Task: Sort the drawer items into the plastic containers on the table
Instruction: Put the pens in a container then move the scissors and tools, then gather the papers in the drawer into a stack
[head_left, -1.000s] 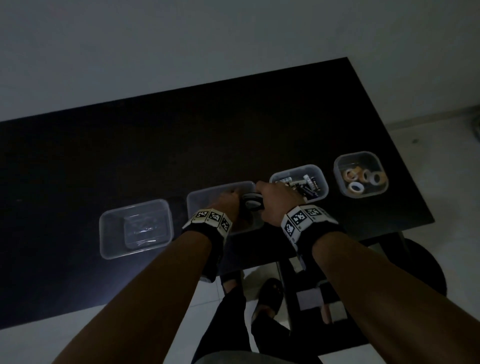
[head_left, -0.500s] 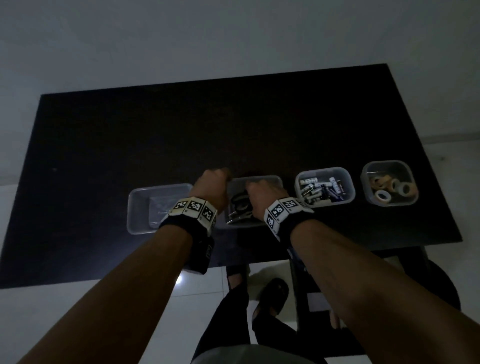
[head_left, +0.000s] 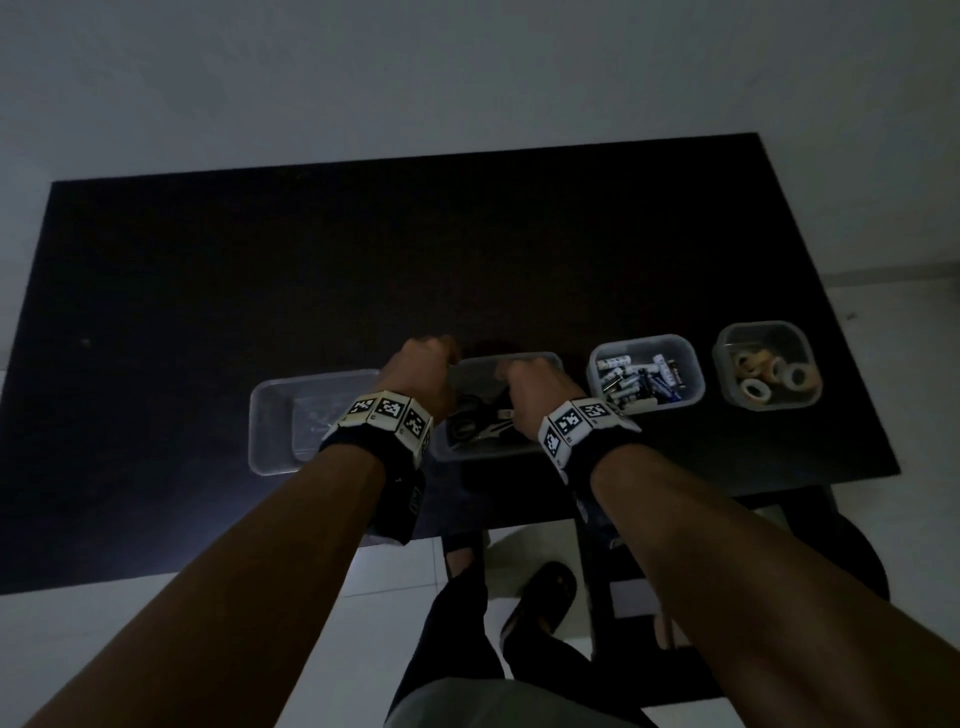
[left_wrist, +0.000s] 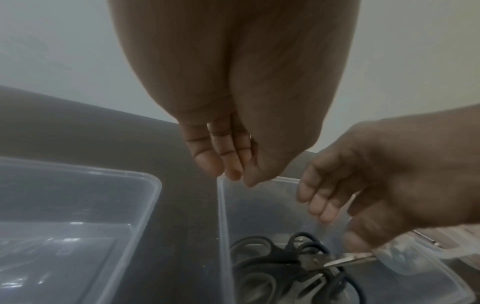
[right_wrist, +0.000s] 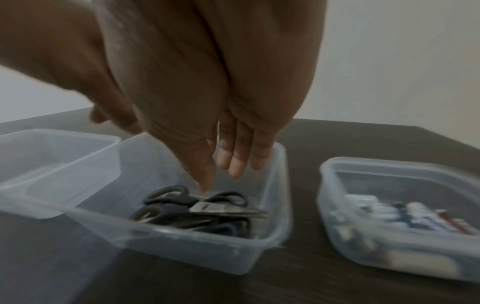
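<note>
Several black-handled scissors (head_left: 475, 423) lie heaped in the second clear container (head_left: 483, 454) from the left. My right hand (right_wrist: 223, 174) hangs just above them with fingers pointing down and relaxed, holding nothing; the thumb tip is close to the scissors (right_wrist: 192, 211). My left hand (left_wrist: 231, 170) hovers over that container's far left corner (left_wrist: 223, 216) with loosely curled, empty fingers. From the left wrist, my right hand (left_wrist: 332, 216) shows above the scissors (left_wrist: 280, 261).
A row of clear containers stands near the black table's (head_left: 260, 286) front edge. The leftmost container (head_left: 270, 415) holds something pale and flat. Batteries (head_left: 639, 376) fill the third one, tape rolls (head_left: 769, 376) the fourth. Below the edge are my feet and a stool.
A second ago my right hand held a pair of scissors over the container. Those scissors now lie inside it and the hand is empty. My left hand shifted toward the container's far left corner.
</note>
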